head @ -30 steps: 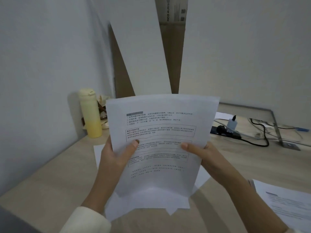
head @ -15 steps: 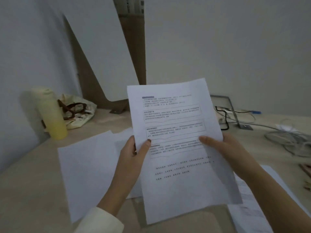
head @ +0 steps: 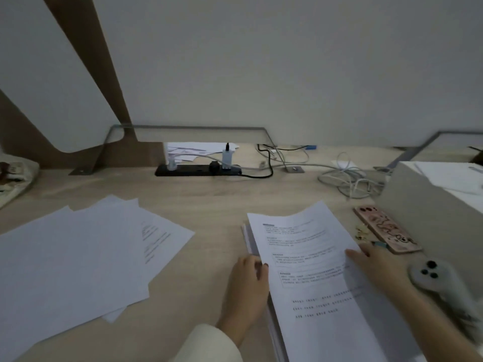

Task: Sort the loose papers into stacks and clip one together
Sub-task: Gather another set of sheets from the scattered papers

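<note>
A printed sheet (head: pixel 311 259) lies on top of a stack of papers (head: pixel 248 236) at the right of the wooden desk (head: pixel 209 199). My left hand (head: pixel 247 283) grips the sheet's left edge, thumb on top. At the right edge my right hand (head: pixel 371 265) holds the sheet with the thumb over it. A loose pile of mostly blank papers (head: pixel 78 252) is spread on the left of the desk. Small yellowish clips (head: pixel 362 232) lie beside a phone, too small to make out well.
A phone in a pink case (head: pixel 386 228) and a grey controller (head: pixel 431 273) lie right of the stack. A pale box (head: pixel 428 205) stands at the far right. A black power strip (head: pixel 198 169) and tangled cables (head: pixel 347 176) run along the back.
The printed sheet, held up in the air in both hands before, has come down to the right onto the stack. The view has swung right, away from the yellow bottle.
</note>
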A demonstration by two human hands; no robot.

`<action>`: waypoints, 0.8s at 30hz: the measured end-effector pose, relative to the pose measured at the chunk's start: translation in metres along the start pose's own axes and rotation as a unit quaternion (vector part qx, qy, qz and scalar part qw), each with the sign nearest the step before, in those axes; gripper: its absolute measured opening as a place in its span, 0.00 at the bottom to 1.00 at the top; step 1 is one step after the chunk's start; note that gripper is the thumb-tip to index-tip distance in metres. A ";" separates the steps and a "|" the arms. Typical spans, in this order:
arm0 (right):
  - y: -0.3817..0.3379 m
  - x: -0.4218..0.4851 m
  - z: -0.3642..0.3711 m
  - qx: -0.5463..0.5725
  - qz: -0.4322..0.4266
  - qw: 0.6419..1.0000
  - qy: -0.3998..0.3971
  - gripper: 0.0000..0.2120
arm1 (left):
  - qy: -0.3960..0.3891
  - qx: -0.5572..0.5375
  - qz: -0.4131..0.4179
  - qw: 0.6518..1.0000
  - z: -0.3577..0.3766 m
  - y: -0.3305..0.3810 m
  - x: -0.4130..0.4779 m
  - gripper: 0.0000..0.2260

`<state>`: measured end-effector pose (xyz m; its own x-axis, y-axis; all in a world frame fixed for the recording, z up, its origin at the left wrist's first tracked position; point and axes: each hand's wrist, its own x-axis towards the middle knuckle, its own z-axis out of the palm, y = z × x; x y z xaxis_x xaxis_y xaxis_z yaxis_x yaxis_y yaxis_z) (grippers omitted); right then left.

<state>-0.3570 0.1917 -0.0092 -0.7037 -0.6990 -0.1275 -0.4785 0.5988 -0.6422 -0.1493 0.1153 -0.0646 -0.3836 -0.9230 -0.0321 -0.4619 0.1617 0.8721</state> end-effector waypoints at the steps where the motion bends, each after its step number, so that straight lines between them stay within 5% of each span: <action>1: 0.005 0.001 0.005 -0.004 0.004 1.000 0.012 0.15 | 0.003 0.028 0.016 0.999 0.003 -0.002 -0.001 0.10; 4: 0.016 0.006 0.018 0.002 0.027 1.000 0.013 0.06 | -0.041 0.139 0.037 0.989 0.008 -0.007 -0.005 0.28; 8: 0.016 0.012 0.037 0.000 0.043 0.999 0.012 0.13 | -0.051 0.204 0.048 0.976 0.003 -0.012 -0.007 0.26; 19: -0.031 0.006 0.070 -0.047 0.001 0.998 0.030 0.27 | -0.062 0.110 0.023 0.992 -0.047 -0.027 0.016 0.23; 24: -0.073 -0.010 0.087 -0.060 -0.127 0.989 0.036 0.23 | 0.036 0.173 0.043 0.983 -0.106 -0.043 -0.006 0.21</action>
<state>-0.2694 0.1204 -0.0270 -0.5860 -0.8060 0.0835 -0.7006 0.4522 -0.5521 -0.0419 0.0771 -0.0498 -0.3809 -0.9211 0.0809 -0.6799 0.3384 0.6506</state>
